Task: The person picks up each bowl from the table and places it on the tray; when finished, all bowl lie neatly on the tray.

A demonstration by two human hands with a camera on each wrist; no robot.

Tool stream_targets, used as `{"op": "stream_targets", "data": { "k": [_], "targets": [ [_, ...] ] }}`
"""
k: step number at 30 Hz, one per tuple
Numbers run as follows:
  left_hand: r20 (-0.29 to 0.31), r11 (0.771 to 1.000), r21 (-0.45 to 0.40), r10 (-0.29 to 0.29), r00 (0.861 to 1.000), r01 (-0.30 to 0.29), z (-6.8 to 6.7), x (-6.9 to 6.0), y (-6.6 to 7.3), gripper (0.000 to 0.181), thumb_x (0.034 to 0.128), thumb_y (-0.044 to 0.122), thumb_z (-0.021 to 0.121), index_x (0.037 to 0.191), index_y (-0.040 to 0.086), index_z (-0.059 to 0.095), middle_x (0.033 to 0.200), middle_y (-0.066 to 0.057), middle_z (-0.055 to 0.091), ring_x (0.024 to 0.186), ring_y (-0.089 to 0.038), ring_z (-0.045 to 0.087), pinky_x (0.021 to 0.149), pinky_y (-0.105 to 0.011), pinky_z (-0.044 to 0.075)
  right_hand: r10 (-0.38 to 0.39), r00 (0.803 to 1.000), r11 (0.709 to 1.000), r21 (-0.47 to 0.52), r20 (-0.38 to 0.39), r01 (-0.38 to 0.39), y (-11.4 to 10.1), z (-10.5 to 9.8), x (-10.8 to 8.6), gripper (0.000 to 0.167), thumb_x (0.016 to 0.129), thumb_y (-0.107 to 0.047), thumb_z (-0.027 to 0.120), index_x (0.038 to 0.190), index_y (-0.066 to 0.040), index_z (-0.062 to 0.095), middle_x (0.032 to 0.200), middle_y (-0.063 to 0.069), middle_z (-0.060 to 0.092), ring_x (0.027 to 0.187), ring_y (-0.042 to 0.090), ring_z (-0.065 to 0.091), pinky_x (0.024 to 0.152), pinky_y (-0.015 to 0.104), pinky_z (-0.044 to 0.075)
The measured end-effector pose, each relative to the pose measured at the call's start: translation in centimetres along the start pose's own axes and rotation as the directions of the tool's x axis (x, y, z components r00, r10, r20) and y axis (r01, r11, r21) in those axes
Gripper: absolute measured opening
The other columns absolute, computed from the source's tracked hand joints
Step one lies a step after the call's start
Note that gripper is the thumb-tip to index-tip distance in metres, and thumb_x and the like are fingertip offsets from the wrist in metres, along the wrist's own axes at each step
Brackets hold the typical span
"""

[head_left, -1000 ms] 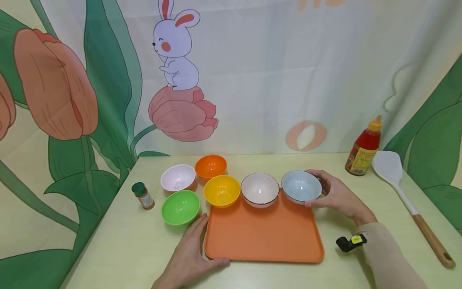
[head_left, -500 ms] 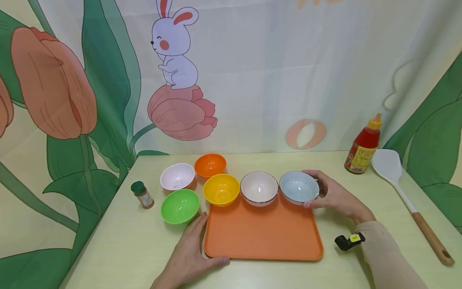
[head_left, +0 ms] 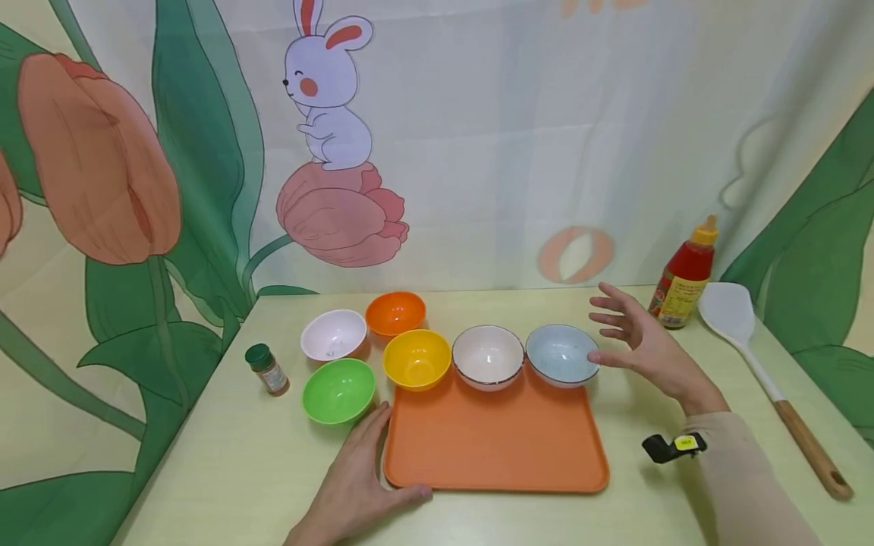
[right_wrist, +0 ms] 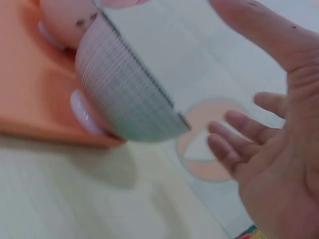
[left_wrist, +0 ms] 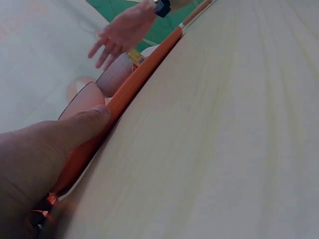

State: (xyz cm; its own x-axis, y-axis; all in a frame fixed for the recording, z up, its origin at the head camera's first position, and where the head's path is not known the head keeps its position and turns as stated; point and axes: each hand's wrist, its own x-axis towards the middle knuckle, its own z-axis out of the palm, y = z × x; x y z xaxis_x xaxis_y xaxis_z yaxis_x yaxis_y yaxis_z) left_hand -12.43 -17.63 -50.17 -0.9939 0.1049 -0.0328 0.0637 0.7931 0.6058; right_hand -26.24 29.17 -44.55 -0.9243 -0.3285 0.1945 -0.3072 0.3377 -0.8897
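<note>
My left hand (head_left: 358, 474) rests at the front left corner of an orange tray (head_left: 498, 447), fingers along its left side, thumb on the front rim. In the left wrist view the thumb (left_wrist: 82, 127) lies against that rim. My right hand (head_left: 649, 353) is spread in the air at the right of a light blue bowl (head_left: 561, 355). The right wrist view shows a gap between its palm (right_wrist: 279, 184) and the bowl (right_wrist: 124, 89). Along the tray's back edge stand this bowl, a white bowl with a dark rim (head_left: 488, 356) and a yellow bowl (head_left: 416, 360).
Left of the tray are a green bowl (head_left: 339, 392), a pinkish-white bowl (head_left: 334, 336) and an orange bowl (head_left: 396, 314). A green-capped spice jar (head_left: 268, 370) stands farther left. A red sauce bottle (head_left: 685, 274) and a white spatula with wooden handle (head_left: 771, 387) are at right.
My right hand has let go of the light blue bowl, opened its fingers and drawn back to the right. Just before, that bowl shifted slightly left toward the white one. The left hand stays put.
</note>
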Motion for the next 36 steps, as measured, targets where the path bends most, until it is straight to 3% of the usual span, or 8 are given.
{"op": "stream_targets", "data": {
  "k": [4,9,14,18,23,28,33,36],
  "targets": [
    [-0.007,1.0,0.006,0.005,1.0,-0.005,-0.2,-0.1,-0.2,0.144,0.0657,0.087,0.09,0.175,0.012,0.034,0.181,-0.012,0.035,0.164,-0.038,0.037,0.131,-0.066,0.037,-0.037,0.994,0.998,0.04,-0.107,0.041,-1.1,0.3,0.0,0.105,0.098,-0.004,0.084,0.178,-0.032,0.023,0.174,0.009,0.04,0.158,0.037,0.042,0.114,0.01,0.047],
    [-0.015,1.0,0.003,0.022,1.0,-0.022,-0.2,-0.1,-0.4,0.143,0.0658,0.087,0.09,0.175,0.012,0.034,0.181,-0.011,0.035,0.164,-0.037,0.037,0.132,-0.065,0.037,-0.065,0.978,0.998,-0.013,-0.197,0.063,-2.4,0.6,-0.7,0.105,0.098,-0.005,0.085,0.178,-0.034,0.024,0.172,0.003,0.042,0.155,0.029,0.046,0.111,0.007,0.046],
    [-0.016,1.0,-0.004,0.021,1.0,-0.021,-0.2,-0.2,-0.3,0.144,0.0654,0.087,0.091,0.175,0.012,0.034,0.181,-0.011,0.034,0.165,-0.037,0.037,0.132,-0.064,0.037,-0.105,0.968,0.994,-0.044,-0.229,0.098,-3.4,0.4,-2.0,0.107,0.096,0.0,0.085,0.178,-0.029,0.023,0.172,0.008,0.04,0.149,0.018,0.049,0.11,0.007,0.046],
    [-0.018,1.0,-0.003,0.013,1.0,-0.013,-0.2,-0.2,-0.3,0.144,0.0656,0.086,0.091,0.175,0.012,0.034,0.181,-0.012,0.034,0.165,-0.038,0.036,0.132,-0.065,0.036,-0.109,0.964,0.993,-0.077,-0.241,0.093,-3.8,0.7,-3.4,0.111,0.095,0.0,0.086,0.179,-0.027,0.017,0.172,0.012,0.038,0.145,0.011,0.049,0.107,0.005,0.046],
    [-0.016,1.0,-0.001,0.003,1.0,-0.003,-0.3,-0.1,-0.2,0.144,0.066,0.088,0.09,0.175,0.012,0.033,0.181,-0.011,0.034,0.165,-0.038,0.037,0.132,-0.066,0.037,-0.11,0.961,0.993,-0.075,-0.252,0.094,-3.5,1.8,-5.6,0.115,0.092,0.005,0.087,0.179,-0.025,0.019,0.169,0.007,0.041,0.144,0.008,0.05,0.11,0.006,0.045],
    [-0.012,1.0,0.0,0.0,1.0,0.0,-0.3,-0.2,-0.2,0.144,0.0661,0.087,0.09,0.175,0.012,0.033,0.181,-0.012,0.034,0.165,-0.038,0.037,0.132,-0.066,0.036,-0.098,0.973,0.994,-0.059,-0.207,0.088,-2.6,3.0,-7.9,0.114,0.09,0.006,0.089,0.178,-0.023,0.021,0.165,0.002,0.043,0.143,0.006,0.053,0.109,0.007,0.047],
    [-0.011,1.0,-0.001,0.006,1.0,-0.007,-0.2,-0.1,-0.2,0.144,0.0667,0.087,0.09,0.175,0.012,0.033,0.181,-0.012,0.033,0.165,-0.038,0.036,0.132,-0.066,0.036,-0.043,0.985,0.997,-0.074,-0.166,0.03,-1.3,4.1,-9.8,0.111,0.09,-0.002,0.092,0.176,-0.022,0.025,0.162,-0.004,0.046,0.139,0.0,0.055,0.107,0.008,0.05],
    [-0.012,1.0,-0.009,0.02,1.0,-0.02,0.0,-0.1,-0.3,0.144,0.067,0.087,0.09,0.175,0.011,0.033,0.181,-0.012,0.034,0.165,-0.038,0.037,0.132,-0.065,0.036,-0.019,0.991,0.997,-0.08,-0.136,0.008,-0.6,4.6,-10.8,0.105,0.091,-0.004,0.092,0.175,-0.018,0.029,0.163,0.004,0.048,0.137,-0.004,0.056,0.106,0.008,0.052]
  ]
}}
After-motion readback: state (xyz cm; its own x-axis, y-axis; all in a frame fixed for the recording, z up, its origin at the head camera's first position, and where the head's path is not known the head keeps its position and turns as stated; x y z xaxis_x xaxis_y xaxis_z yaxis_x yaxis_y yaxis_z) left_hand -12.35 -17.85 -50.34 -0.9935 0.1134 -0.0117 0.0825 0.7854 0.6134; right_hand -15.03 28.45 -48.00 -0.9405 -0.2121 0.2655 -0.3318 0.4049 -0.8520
